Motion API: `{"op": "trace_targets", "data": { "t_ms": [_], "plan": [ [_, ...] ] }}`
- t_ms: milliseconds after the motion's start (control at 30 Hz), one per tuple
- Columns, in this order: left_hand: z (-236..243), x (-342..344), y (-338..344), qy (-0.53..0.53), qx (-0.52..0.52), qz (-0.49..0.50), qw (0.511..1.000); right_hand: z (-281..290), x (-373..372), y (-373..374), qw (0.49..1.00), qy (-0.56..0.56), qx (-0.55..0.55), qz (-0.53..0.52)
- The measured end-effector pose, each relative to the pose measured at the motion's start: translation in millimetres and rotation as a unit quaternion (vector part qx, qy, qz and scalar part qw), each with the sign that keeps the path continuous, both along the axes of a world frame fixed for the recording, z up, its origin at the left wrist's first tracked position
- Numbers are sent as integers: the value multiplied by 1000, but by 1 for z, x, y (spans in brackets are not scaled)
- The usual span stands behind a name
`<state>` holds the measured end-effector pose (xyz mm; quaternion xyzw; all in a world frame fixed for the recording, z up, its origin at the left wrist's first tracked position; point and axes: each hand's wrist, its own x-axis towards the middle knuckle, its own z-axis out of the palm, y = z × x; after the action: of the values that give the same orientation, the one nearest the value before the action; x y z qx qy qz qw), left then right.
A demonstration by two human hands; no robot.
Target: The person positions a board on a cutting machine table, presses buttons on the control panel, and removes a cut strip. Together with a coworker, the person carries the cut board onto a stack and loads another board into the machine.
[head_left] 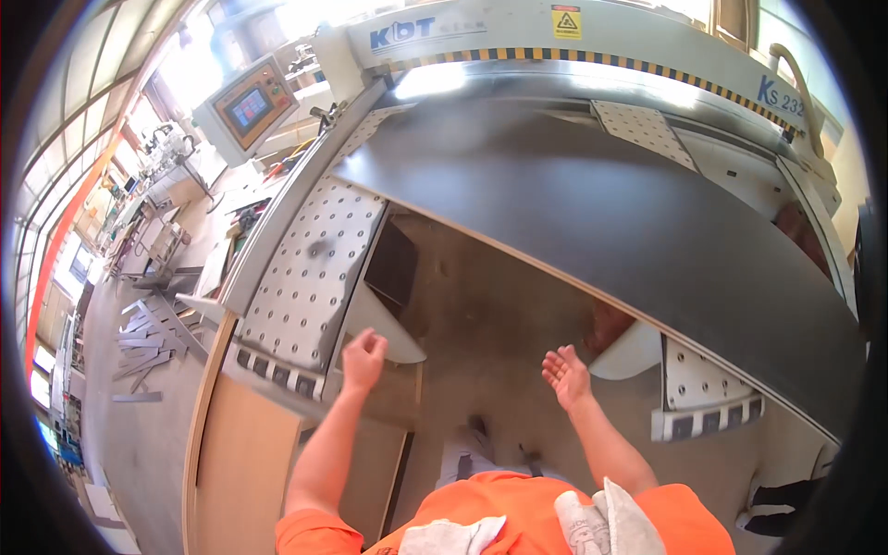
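A large dark panel (592,231) lies at a slant across the saw machine's white perforated tables (296,259), its pale edge facing me. My left hand (363,356) hangs in the air beside the left table, fingers curled closed with nothing visible in them. My right hand (566,375) is open below the panel's near edge, palm turned up, touching nothing. Between them the floor (472,370) shows through the gap.
A control screen (248,109) stands at the upper left, beside the machine's long beam (666,69). Wooden boards (240,435) stand by my left side. Scattered strips (148,338) lie farther left. What looks like another person's dark-clothed leg (777,499) shows at the lower right.
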<state>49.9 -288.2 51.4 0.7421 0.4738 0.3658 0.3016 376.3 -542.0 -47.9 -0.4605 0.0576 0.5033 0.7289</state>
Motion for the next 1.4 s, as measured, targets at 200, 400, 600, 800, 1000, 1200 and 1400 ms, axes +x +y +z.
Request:
{"op": "trace_targets", "data": {
  "t_ms": [200,400,600,800,1000,1200,1400],
  "plan": [
    [-14,60,330,181,159,38,970,5,80,146,971,22,16,-239],
    [-51,113,603,384,228,117,887,21,104,197,911,-25,-20,-412],
    [-75,134,635,392,115,147,901,12,124,157,895,-62,-96,-431],
    [-75,49,544,398,168,168,886,10,84,82,902,-31,-119,-413],
    [-72,-99,382,405,150,222,874,22,3,-25,923,-8,-151,-354],
    [-67,-222,230,482,145,259,824,34,-67,-130,940,-23,-146,-309],
    [-54,-303,101,486,85,264,829,26,-111,-227,947,-9,-154,-283]
  ]
}}
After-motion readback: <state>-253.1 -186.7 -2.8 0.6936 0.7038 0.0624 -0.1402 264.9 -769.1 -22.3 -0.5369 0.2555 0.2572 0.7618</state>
